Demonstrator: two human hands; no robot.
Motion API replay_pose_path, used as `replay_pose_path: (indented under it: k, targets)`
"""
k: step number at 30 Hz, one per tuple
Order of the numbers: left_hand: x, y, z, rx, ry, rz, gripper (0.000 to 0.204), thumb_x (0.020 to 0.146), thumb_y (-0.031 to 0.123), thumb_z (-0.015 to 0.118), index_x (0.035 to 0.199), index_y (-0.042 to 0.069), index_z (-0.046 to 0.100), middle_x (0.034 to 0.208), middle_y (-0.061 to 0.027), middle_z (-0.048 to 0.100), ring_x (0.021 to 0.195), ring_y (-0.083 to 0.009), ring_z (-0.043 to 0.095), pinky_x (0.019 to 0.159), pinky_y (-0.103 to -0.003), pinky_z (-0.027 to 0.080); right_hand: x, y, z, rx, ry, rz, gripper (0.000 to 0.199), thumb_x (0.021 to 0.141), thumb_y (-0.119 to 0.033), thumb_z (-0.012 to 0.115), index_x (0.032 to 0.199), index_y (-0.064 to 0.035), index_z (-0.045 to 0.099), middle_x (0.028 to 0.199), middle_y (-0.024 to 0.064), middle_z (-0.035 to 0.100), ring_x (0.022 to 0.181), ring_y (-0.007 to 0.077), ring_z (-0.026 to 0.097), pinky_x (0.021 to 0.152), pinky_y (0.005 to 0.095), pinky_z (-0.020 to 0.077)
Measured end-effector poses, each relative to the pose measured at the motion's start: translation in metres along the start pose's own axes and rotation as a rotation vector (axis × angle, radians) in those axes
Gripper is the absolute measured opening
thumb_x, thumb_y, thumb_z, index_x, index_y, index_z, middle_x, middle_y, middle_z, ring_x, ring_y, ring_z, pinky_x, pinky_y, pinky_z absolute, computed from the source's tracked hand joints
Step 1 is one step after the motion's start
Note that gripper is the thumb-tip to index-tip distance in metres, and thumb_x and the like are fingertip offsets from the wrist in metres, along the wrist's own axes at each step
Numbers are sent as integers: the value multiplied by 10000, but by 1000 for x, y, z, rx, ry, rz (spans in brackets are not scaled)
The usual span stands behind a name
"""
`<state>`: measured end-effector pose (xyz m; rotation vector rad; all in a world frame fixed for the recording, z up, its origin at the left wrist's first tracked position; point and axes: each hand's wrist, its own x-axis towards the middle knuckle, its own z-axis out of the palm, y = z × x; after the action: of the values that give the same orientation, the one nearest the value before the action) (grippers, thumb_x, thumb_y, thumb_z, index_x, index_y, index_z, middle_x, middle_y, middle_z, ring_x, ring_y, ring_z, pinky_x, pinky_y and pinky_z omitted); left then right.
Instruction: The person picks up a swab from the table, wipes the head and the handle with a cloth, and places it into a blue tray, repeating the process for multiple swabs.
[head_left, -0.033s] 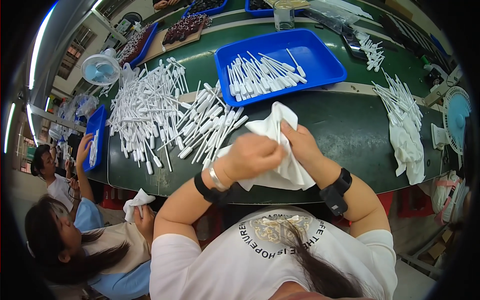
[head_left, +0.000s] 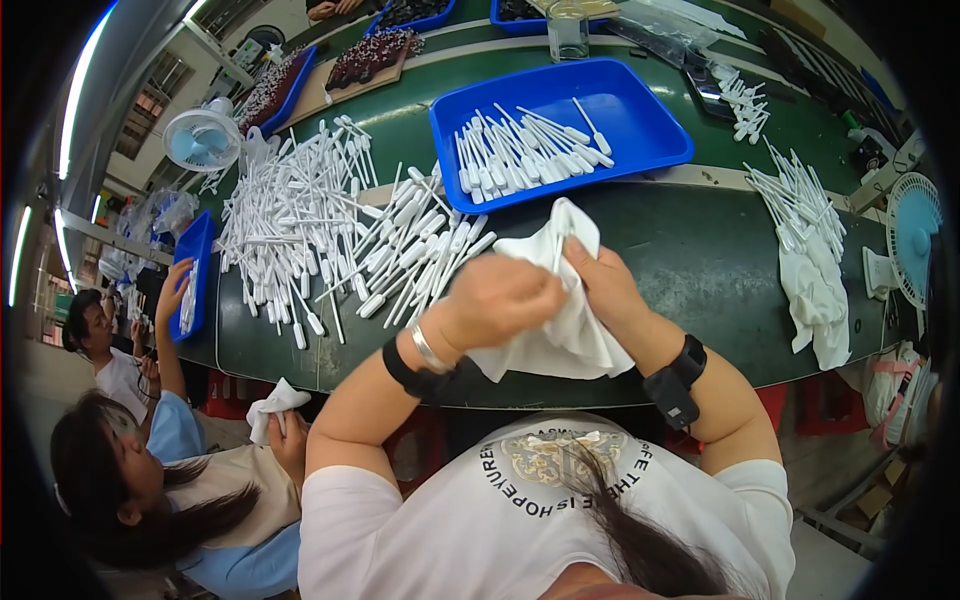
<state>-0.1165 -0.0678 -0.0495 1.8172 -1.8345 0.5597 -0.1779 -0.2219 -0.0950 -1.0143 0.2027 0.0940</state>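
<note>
My right hand (head_left: 605, 285) is closed round a bunched white cloth (head_left: 535, 245), the thumb pressing on its front. A white plastic pipette (head_left: 558, 258) shows partly against the cloth beside that thumb. My left hand (head_left: 505, 300) is curled in front of the cloth, next to the pipette's lower end. Its fingers are closed and slightly blurred, and what they pinch is hidden. Beyond my hands, a blue tray (head_left: 620, 95) holds a layer of white pipettes (head_left: 520, 155). To its left lies a large loose heap of pipettes (head_left: 300, 215) on the dark green table (head_left: 690, 260).
At the right, more pipettes (head_left: 795, 205) lie on a crumpled white cloth (head_left: 815, 300) near a small fan (head_left: 912, 240). Another fan (head_left: 202, 138) stands far left. A co-worker (head_left: 130, 480) sits at my left, one hand holding a cloth, the other reaching to a blue tray (head_left: 198, 240).
My left hand has shifted slightly, and the cloth's folds and its raised top corner have moved a little. The pipettes in the tray and heap look the same.
</note>
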Motion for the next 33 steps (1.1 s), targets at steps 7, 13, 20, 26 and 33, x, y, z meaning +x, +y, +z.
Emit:
replay_pose_path:
  k: [7,13,20,26,33]
  targets:
    - [24,-61,-28,-497,209,-488,64,758,63,622,796,23,591,655,-82,577,536,-164,559,475,-258,431,19,-13,-31,146,60,-24,382,904,-295,442,1126,15,477,989,103,578,811,163,585,738,275,471]
    - [8,-137,-36,-567,239,-841,91,799,84,580,855,12,586,695,-68,600,588,-121,575,532,-271,467,19,4,-14,-196,59,-137,485,904,-366,418,1189,26,425,1003,98,572,888,170,558,810,282,435]
    - [-24,-170,0,367,-76,-685,172,782,87,504,934,70,584,818,-138,622,732,-292,595,662,-373,474,10,-7,-6,-198,-113,8,454,907,-365,410,1135,20,486,992,85,576,897,152,549,813,267,425]
    - [-24,-130,-34,260,-123,-641,174,774,124,495,895,66,607,796,-153,619,751,-327,588,689,-389,461,11,-3,-16,-119,-130,44,363,903,-295,436,1055,16,546,955,69,586,851,126,561,759,253,446]
    - [-42,-44,-46,200,-536,-953,199,751,222,542,781,33,597,758,-144,613,749,-321,583,658,-398,456,9,-6,-11,-209,-183,102,254,875,-178,474,1021,11,561,910,46,598,777,83,559,691,215,453]
